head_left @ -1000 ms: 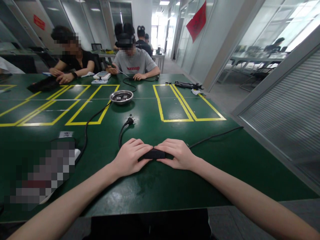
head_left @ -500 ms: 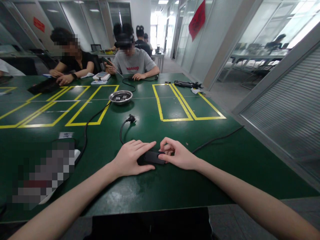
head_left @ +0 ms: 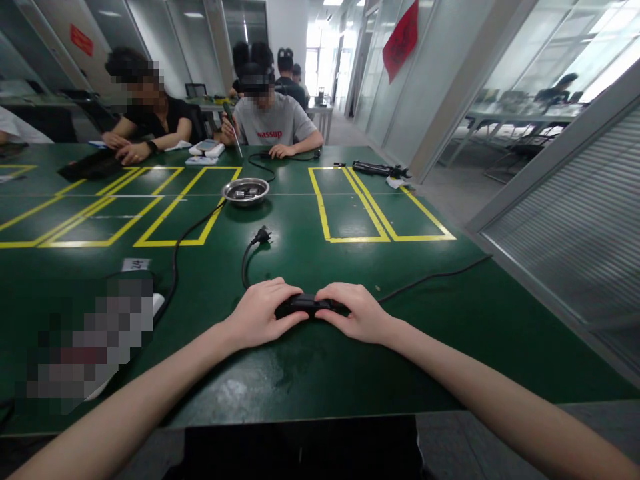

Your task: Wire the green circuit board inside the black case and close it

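Two hands grip one black block (head_left: 309, 305), left hand (head_left: 263, 310) and right hand (head_left: 357, 312) with fingers closed over its far side, thumbs on the near — hiding both ends. Just beyond the block, a black plug (head_left: 261, 237) shows metal prongs, its bent cord vanishing behind the left hand. Left of the block, a card (head_left: 136, 265) reads "24"; a pixelated object (head_left: 100, 340) stays unreadable. Farther beyond the block — a round, shiny metal bowl (head_left: 245, 202), then a co-worker's grey shirt (head_left: 280, 120) lettered "wassup".
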Action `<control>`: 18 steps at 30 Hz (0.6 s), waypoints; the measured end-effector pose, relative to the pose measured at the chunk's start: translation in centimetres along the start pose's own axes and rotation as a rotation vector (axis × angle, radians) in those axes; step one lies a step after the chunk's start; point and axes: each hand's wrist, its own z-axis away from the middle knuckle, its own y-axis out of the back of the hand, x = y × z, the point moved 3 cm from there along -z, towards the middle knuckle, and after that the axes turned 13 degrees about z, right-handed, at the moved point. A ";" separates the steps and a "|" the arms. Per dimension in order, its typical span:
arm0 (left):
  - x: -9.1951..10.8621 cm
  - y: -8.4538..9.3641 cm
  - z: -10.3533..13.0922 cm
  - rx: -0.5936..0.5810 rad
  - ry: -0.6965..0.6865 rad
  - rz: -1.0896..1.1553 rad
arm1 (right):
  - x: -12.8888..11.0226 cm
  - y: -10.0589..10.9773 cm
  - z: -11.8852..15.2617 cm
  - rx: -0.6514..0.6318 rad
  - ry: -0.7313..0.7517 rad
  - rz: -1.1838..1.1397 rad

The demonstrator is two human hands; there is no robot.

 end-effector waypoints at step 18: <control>-2.1 2.7 0.2 0.362 -0.058 -0.091 | 10.7 3.5 1.4 0.352 -0.728 -0.176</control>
